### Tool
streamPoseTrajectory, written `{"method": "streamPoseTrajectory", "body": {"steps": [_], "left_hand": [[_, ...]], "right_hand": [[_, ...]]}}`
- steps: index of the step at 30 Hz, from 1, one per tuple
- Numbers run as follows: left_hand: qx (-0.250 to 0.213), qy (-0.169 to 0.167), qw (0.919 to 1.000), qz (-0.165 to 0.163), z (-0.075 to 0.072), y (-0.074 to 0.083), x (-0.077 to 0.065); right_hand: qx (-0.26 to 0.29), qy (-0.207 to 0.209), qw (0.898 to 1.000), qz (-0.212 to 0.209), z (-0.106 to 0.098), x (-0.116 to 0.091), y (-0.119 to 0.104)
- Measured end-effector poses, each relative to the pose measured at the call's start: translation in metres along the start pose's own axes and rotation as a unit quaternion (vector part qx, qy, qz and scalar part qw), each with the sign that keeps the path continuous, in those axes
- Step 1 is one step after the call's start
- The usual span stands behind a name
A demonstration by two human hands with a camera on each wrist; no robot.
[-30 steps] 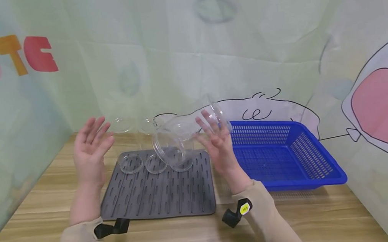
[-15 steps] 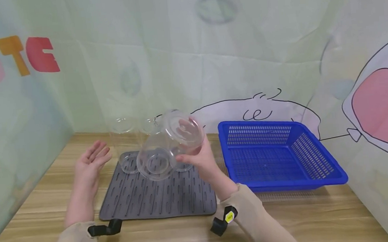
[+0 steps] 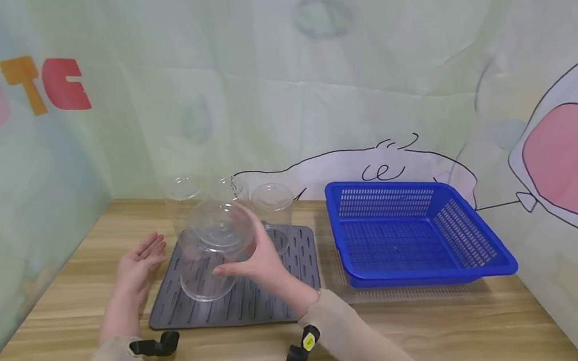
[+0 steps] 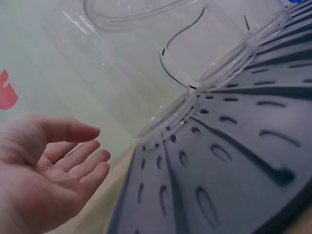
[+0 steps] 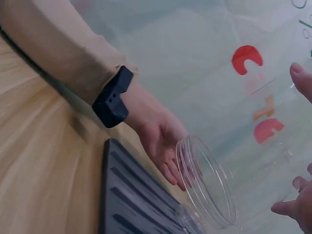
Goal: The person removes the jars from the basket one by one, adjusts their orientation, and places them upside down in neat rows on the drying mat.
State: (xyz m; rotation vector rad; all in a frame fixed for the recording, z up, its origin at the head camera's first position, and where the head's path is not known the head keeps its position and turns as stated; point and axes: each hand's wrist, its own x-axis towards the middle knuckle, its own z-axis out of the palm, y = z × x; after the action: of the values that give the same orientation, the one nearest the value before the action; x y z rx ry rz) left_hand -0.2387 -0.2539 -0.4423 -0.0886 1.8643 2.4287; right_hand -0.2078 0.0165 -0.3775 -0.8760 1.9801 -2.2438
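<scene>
My right hand (image 3: 261, 261) grips a clear jar (image 3: 206, 279) by its side, thumb in front and fingers behind. The jar is upside down, its base on top and its mouth low over the near left part of the grey ridged mat (image 3: 273, 296). A screw-threaded rim (image 5: 207, 183) shows in the right wrist view. Left of the mat, my left hand (image 3: 141, 268) holds nothing; its fingers (image 4: 80, 158) are loosely bent beside the glassy wall of a standing jar (image 4: 122, 92).
Along the mat's back edge stand several more clear jars, bases up, such as the right one (image 3: 273, 210). A blue perforated basket (image 3: 431, 274) sits to the right on the wooden table (image 3: 222, 358). Printed cloth (image 3: 272, 101) hangs behind.
My right hand has carried the jar left and down from beside the basket, turning it from sideways to mouth-down. The left hand has lowered slightly and stayed left of the mat.
</scene>
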Motion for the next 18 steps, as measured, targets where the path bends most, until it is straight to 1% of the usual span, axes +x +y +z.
{"method": "streamPoseTrajectory", "body": {"steps": [2,4,6,8,11,13,16,18], "left_hand": [[0.011,0.003,0.9998,-0.019,-0.001,-0.004,0.001],[0.019,0.005,0.9994,-0.028,-0.001,-0.007,0.002],[0.035,0.003,0.9989,-0.031,0.000,-0.010,0.002],[0.050,0.002,0.9982,-0.033,0.001,-0.012,0.003],[0.062,-0.001,0.9977,-0.030,0.004,-0.015,0.004],[0.062,-0.002,0.9977,-0.027,0.005,-0.017,0.004],[0.070,0.010,0.9972,-0.025,0.007,-0.019,0.004],[0.083,0.024,0.9959,-0.028,0.007,-0.020,0.004]], "right_hand": [[-0.015,0.001,1.000,0.021,0.006,-0.001,0.004],[-0.037,0.005,0.998,0.044,0.012,-0.001,0.008],[-0.060,0.011,0.996,0.070,0.017,-0.001,0.012],[-0.069,0.008,0.994,0.085,0.020,-0.001,0.016],[-0.083,0.005,0.992,0.097,0.025,0.000,0.022],[-0.076,0.002,0.992,0.096,0.028,0.002,0.024],[-0.066,0.000,0.993,0.099,0.032,0.004,0.027],[-0.068,-0.003,0.992,0.104,0.035,0.005,0.028]]}}
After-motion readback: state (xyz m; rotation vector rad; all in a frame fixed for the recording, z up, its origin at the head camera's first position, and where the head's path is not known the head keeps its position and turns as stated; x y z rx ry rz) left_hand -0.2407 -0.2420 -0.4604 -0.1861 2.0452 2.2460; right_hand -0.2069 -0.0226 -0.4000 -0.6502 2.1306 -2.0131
